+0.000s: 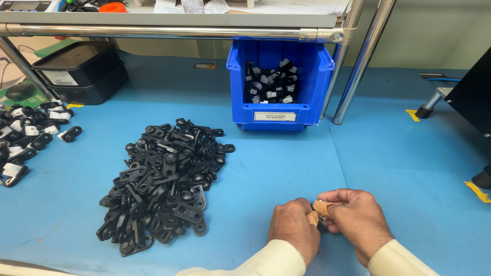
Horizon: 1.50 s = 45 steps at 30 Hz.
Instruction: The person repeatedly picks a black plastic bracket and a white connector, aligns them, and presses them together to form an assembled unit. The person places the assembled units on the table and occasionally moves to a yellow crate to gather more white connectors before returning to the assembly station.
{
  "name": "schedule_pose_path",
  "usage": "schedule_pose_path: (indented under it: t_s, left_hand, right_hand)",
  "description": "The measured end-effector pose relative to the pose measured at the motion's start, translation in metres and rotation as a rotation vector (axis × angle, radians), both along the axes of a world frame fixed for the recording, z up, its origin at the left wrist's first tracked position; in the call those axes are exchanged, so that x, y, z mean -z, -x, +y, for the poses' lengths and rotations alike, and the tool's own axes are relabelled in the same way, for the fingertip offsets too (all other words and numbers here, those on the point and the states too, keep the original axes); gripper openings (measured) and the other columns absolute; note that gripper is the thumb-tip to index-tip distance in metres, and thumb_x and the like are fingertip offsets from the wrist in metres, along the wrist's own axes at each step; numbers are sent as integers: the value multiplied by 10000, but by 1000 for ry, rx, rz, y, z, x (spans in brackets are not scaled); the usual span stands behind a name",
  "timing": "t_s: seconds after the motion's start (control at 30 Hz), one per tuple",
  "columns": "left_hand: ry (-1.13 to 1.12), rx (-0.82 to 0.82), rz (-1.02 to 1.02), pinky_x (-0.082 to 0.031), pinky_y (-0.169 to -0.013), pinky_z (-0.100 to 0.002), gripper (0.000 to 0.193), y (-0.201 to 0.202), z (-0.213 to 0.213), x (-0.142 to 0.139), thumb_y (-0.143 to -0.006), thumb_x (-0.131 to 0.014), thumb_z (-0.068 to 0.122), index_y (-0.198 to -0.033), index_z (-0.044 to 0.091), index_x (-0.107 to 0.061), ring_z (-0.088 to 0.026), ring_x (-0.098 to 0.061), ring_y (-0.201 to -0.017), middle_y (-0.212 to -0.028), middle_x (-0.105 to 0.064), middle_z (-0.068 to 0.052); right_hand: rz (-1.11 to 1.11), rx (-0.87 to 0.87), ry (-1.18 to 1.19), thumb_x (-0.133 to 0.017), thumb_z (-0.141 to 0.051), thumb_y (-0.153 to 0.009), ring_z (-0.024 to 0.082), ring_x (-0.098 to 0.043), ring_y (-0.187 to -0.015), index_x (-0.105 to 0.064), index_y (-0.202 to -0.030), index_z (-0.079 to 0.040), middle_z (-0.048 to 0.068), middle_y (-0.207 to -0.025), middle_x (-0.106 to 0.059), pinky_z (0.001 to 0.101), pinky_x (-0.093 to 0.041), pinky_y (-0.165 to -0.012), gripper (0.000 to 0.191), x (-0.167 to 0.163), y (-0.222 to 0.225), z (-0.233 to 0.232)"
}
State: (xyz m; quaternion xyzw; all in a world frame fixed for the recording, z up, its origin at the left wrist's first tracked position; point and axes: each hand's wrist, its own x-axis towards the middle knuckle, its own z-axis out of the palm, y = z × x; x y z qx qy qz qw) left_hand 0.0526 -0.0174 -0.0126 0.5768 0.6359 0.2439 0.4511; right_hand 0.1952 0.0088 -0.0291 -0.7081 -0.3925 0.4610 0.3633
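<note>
1. blue bench mat (286, 174) covers the whole work surface, with a seam running down right of the bin.
2. left hand (294, 227) and right hand (355, 217) meet near the bottom edge, knuckles up, cream sleeves at the wrists.
3. both sets of fingers are curled in tight, pinching a small black part (316, 214) between them; the part is mostly hidden, its shape is hard to tell. tan tape wraps the fingertips (322, 207).
4. big pile of black plastic brackets (163, 179) lies on the mat left of the hands, well apart from them.
5. blue open-front bin (307, 110) stands at the back centre, holding small black and white pieces (271, 84).
6. far left: a scatter of black parts with white tags (28, 135) on the mat.
7. black stacked trays (79, 71) sit back left, under the shelf.
8. metal shelf rail (163, 31) crosses the top; two slanted chrome tubes (360, 64) come down to the mat right of the bin.
9. black machine corner (473, 94) at the right edge, yellow tape marks (478, 191) on the mat near it.
10. pale green wall (434, 36) behind.
</note>
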Motion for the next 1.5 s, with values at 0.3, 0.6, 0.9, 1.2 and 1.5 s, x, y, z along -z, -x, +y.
schedule_pose_path:
  t_s: [0.3,0.6,0.9,1.2,1.5]
  left_hand:
    - [277,-187,-299,-657,-588,-325,425,4,3,-2,-923,-690,19,-1275,107,-468,-217,-784,-723,-921,-739,-106]
    - [291,-151,-475,-645,-570,-335,426,12,13,6,-879,-756,49,-1259,108,-570,-216,-756,-688,-868,-722,-113]
    - [275,-98,-730,-676,-620,-305,552,20,15,34,-894,-636,-71,-1402,123,-545,-217,-769,-750,-957,-703,-114]
    - [219,30,-742,-650,-596,-271,593,17,15,32,-881,-710,-22,-1446,102,-580,-191,-760,-736,-950,-740,-120]
    - [218,-76,-509,-640,-552,-271,495,10,10,13,-868,-730,15,-1342,148,-674,-179,-761,-672,-933,-781,-112]
  right_hand:
    - [64,-18,36,-669,-104,-923,184,-707,-765,-780,-1027,25,121,-878,-794,321,-560,-679,199,-5,0,-4]
    - [66,26,-76,-747,-177,-887,167,-673,-730,-784,-1031,-3,96,-847,-766,308,-522,-614,229,-10,15,-12]
    - [275,32,268,-702,-368,-920,106,-624,-719,-717,-1029,-58,50,-877,-695,258,-395,-542,329,-7,-12,-7]
    - [562,13,422,-678,-238,-923,62,-419,-488,-673,-1054,4,64,-708,-613,194,-239,-346,275,10,-42,10]
    - [351,119,111,-414,40,-892,138,-406,-477,-667,-1095,69,93,-697,-579,316,-247,-370,325,48,-27,5]
